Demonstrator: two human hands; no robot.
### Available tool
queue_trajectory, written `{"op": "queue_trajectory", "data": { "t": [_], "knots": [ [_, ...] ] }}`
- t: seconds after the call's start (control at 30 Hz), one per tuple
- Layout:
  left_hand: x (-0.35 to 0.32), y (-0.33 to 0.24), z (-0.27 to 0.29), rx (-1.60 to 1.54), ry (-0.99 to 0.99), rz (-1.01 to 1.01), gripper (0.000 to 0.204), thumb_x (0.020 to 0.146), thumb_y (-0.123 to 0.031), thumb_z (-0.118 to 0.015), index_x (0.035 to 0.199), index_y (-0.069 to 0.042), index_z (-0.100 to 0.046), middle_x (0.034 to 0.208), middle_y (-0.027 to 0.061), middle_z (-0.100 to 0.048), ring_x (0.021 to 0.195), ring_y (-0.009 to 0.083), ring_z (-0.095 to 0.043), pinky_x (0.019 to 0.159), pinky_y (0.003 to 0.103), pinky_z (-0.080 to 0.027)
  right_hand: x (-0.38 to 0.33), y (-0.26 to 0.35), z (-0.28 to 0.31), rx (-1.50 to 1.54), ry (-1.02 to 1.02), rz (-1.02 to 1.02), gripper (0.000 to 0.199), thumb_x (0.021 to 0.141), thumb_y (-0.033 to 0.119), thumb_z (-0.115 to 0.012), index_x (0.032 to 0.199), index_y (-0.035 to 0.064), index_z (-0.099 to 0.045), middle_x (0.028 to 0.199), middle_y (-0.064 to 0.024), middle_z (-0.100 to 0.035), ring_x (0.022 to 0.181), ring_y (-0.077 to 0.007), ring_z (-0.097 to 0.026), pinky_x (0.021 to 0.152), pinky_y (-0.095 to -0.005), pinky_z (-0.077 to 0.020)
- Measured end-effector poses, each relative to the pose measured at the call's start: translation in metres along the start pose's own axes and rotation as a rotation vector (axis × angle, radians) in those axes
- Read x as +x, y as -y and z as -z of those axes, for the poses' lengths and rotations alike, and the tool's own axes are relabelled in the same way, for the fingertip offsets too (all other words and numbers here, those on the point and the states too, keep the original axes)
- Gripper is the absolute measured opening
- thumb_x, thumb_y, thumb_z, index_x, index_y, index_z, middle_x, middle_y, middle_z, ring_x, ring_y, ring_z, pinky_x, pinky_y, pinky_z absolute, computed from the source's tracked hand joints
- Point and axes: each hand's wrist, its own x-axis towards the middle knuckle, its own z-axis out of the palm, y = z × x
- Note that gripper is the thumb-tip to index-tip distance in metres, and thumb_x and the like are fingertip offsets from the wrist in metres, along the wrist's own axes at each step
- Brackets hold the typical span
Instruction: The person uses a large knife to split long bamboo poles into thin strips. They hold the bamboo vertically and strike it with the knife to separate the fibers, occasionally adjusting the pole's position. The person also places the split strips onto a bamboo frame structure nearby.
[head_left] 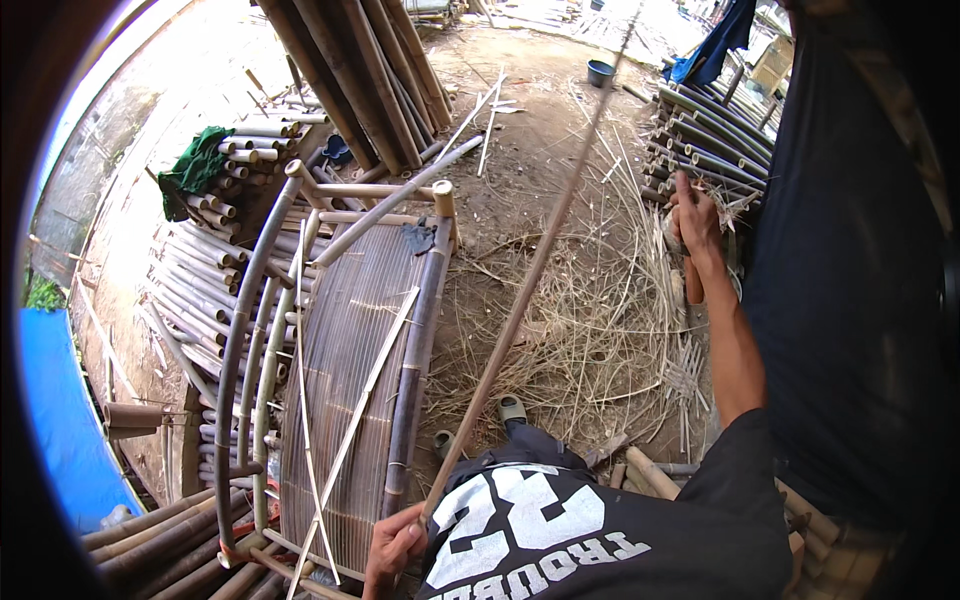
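Note:
A long, thin bamboo strip (pixel 533 275) slants from low centre up to the far top of the view. My left hand (pixel 396 546) is closed around its near end, beside the dark shirt. Out to the right, my right hand (pixel 694 220) is held away from the strip with its fingers curled in. What it grips is hard to make out; a brown, wood-like piece (pixel 693 281) shows just below it. Left of the strip stands a bamboo bench (pixel 408 365) with a slatted seat. Two pale split strips (pixel 366 397) lie across those slats.
Bamboo poles (pixel 195 290) are stacked on the left, and thick poles (pixel 350 80) lean behind the bench. More cut poles (pixel 715 135) lie far right, near a dark bucket (pixel 600 73). Shavings (pixel 570 330) litter the ground. A black sheet (pixel 850 280) hangs at right.

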Motion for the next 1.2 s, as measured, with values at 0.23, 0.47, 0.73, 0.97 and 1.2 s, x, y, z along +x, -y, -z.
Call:
{"op": "queue_trajectory", "data": {
  "t": [0.23, 0.47, 0.73, 0.97, 1.2],
  "knots": [
    [0.106, -0.049, -0.049, 0.100, -0.123, -0.209, 0.036, 0.103, -0.026, -0.044, 0.115, 0.003, -0.060, 0.053, -0.0062, -0.040, 0.042, 0.0020, -0.035, 0.038, 0.020, -0.027, -0.148, 0.038, -0.075, -0.016, 0.266, 0.435, 0.054, 0.096, 0.061, -0.038, 0.082, 0.0109, -0.052, 0.055, 0.0019, -0.047, 0.042, -0.0086, -0.046, 0.032, -0.0318, -0.0385],
    [0.137, -0.074, -0.051, -0.628, 0.161, 0.048, 0.039, 0.104, -0.030, -0.036, 0.135, -0.009, -0.046, 0.048, -0.0062, -0.028, 0.035, 0.0050, -0.026, 0.033, 0.021, -0.024, -0.244, 0.063, -0.124, -0.064, 0.370, 1.017, 0.060, 0.094, 0.064, -0.040, 0.077, 0.0081, -0.051, 0.058, -0.0050, -0.054, 0.048, -0.0188, -0.058, 0.042, -0.0341, -0.0511],
    [0.100, -0.058, -0.064, -0.647, 0.350, 0.097, 0.052, 0.104, -0.030, -0.039, 0.149, -0.007, -0.027, 0.048, -0.0064, -0.026, 0.036, 0.0052, -0.027, 0.035, 0.023, -0.024, -0.187, 0.046, -0.121, -0.198, 0.340, 0.740, 0.059, 0.094, 0.064, -0.038, 0.076, 0.0091, -0.049, 0.058, -0.0046, -0.054, 0.046, -0.0191, -0.058, 0.038, -0.0343, -0.0491],
    [0.061, -0.043, -0.042, -0.547, 0.327, 0.180, 0.054, 0.103, -0.029, -0.040, 0.146, 0.001, -0.029, 0.048, -0.0069, -0.027, 0.037, 0.0043, -0.025, 0.037, 0.023, -0.024, -0.132, 0.039, -0.094, -0.278, 0.276, 0.727, 0.064, 0.093, 0.070, -0.031, 0.078, 0.0110, -0.050, 0.055, -0.0013, -0.050, 0.040, -0.0115, -0.049, 0.034, -0.0335, -0.0473],
    [0.024, -0.024, -0.011, -0.430, 0.334, 0.200, 0.055, 0.100, -0.029, -0.045, 0.144, 0.004, -0.033, 0.047, -0.0056, -0.030, 0.037, 0.0046, -0.026, 0.039, 0.024, -0.023, -0.061, 0.021, -0.059, -0.324, 0.182, 0.556, 0.066, 0.092, 0.072, -0.029, 0.077, 0.0121, -0.051, 0.053, 0.0034, -0.043, 0.037, -0.0067, -0.040, 0.028, -0.0276, -0.0358]
  ]
}}
